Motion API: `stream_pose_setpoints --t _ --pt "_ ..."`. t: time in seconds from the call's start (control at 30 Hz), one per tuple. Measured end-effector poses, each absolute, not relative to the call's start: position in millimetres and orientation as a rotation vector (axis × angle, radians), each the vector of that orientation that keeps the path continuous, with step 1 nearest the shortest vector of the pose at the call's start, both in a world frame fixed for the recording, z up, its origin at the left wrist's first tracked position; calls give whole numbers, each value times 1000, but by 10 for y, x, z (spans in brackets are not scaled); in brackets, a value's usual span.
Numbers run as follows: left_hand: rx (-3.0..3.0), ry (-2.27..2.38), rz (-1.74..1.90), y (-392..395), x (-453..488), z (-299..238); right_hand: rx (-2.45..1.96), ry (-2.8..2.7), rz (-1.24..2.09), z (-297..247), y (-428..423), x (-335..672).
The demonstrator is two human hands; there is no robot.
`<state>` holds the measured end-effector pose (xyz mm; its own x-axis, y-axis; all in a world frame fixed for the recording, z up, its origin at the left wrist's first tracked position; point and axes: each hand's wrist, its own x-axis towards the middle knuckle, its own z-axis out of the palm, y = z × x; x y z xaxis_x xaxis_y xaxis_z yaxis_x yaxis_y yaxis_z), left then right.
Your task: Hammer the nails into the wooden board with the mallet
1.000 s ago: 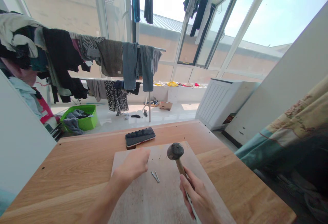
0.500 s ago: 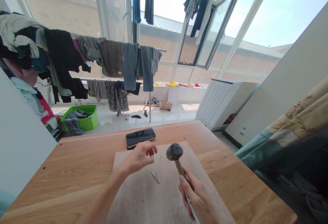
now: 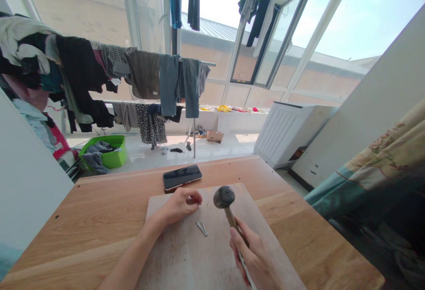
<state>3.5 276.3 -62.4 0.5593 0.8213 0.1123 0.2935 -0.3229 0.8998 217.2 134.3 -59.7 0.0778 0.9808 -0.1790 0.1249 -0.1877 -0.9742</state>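
A pale wooden board lies on the wooden table. My right hand is wrapped round the wooden handle of a hammer, whose dark round head is raised over the board's far part. My left hand rests on the board left of the hammer head, fingertips pinched together; what they hold is too small to make out. A couple of loose nails lie on the board between my hands.
A black phone lies on the table beyond the board. Behind the table stand a drying rack with clothes, a green laundry basket on the floor and a white cabinet. Patterned fabric hangs at right.
My left hand lifted and reached forward, then settled on the board with fingertips pinched near the hammer head. The hammer drifted slightly left and nearer my left hand.
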Motion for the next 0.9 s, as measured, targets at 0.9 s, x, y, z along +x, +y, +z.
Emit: stream_pose_setpoints --t 0.9 --pt "1936 956 705 2786 21 -648 -1427 -1339 1308 -549 1450 1847"
